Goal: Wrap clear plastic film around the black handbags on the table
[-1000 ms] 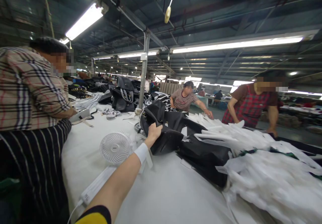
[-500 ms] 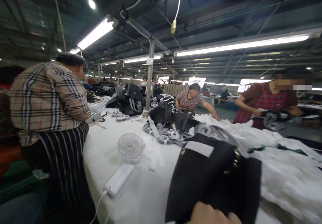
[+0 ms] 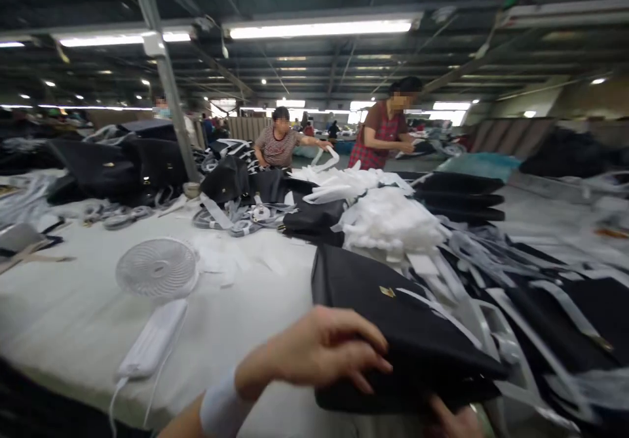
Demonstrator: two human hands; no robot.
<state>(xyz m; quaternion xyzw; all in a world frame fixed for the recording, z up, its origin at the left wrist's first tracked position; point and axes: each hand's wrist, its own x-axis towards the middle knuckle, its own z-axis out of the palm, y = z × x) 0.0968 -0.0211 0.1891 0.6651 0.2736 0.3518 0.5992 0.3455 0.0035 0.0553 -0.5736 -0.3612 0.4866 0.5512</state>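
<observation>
A flat black bag (image 3: 393, 313) with a small gold emblem lies tilted at the near edge of the white table (image 3: 63, 307). My left hand (image 3: 319, 349), with a white wristband, has its fingers curled over the bag's near left side and grips it. Only a blurred part of my right hand (image 3: 449, 421) shows at the bottom edge, under the bag's near corner, with its fingers hidden. White strips of wrapping trail over the bag's right side.
A small white fan (image 3: 157, 269) and a white power strip (image 3: 152, 339) sit to the left. A pile of white wrapping (image 3: 388, 218), coiled straps (image 3: 236, 218) and more black bags (image 3: 122, 162) lie beyond. Two people (image 3: 280, 139) (image 3: 388, 126) work at the far side, by a steel post (image 3: 164, 77).
My left hand took the black bag from the pile and drew it close, where it now lies flat. The view swung right, and the person in the plaid shirt left it.
</observation>
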